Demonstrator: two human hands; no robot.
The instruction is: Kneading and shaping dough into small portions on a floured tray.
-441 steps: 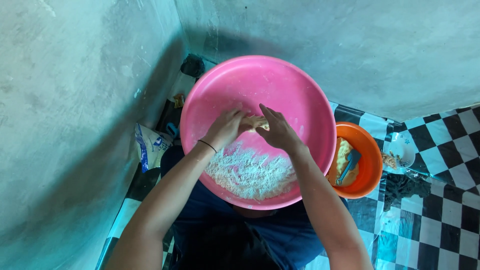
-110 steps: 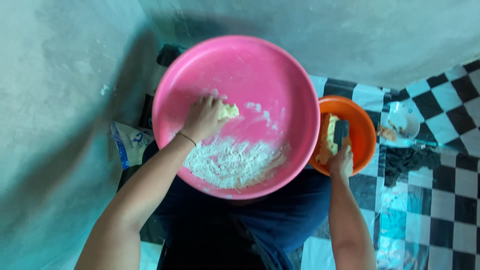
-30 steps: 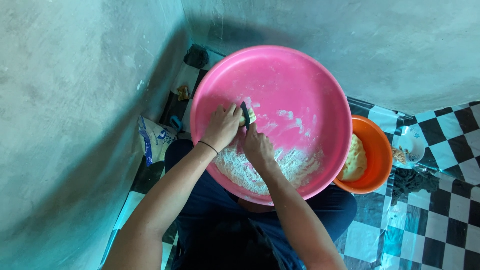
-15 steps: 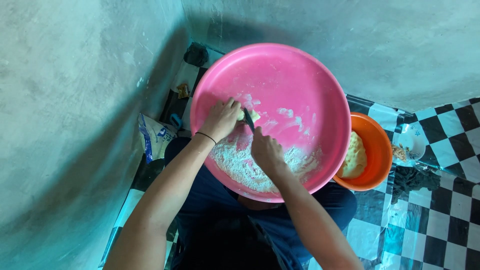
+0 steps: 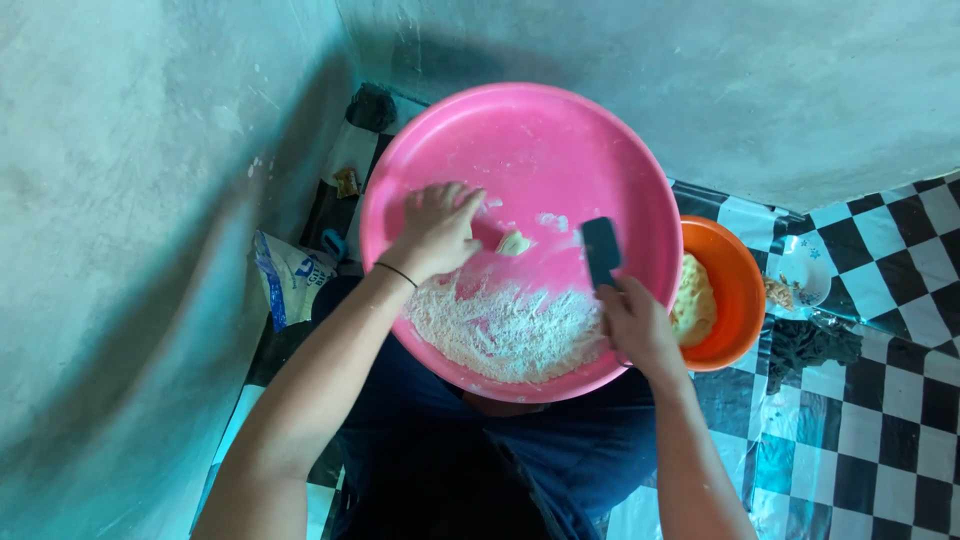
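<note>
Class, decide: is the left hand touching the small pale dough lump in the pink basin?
Apart. The head view shows bare pink between the left hand and the dough lump.

Home floor: flour basin (image 5: 560,140), checkered mat (image 5: 880,300)

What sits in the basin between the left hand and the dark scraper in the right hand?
In the head view, a small lump of dough lies on the pink basin between the left hand and the scraper, with smears of flour around it.

scraper (image 5: 601,251) handle hidden in right hand (image 5: 636,325).
</note>
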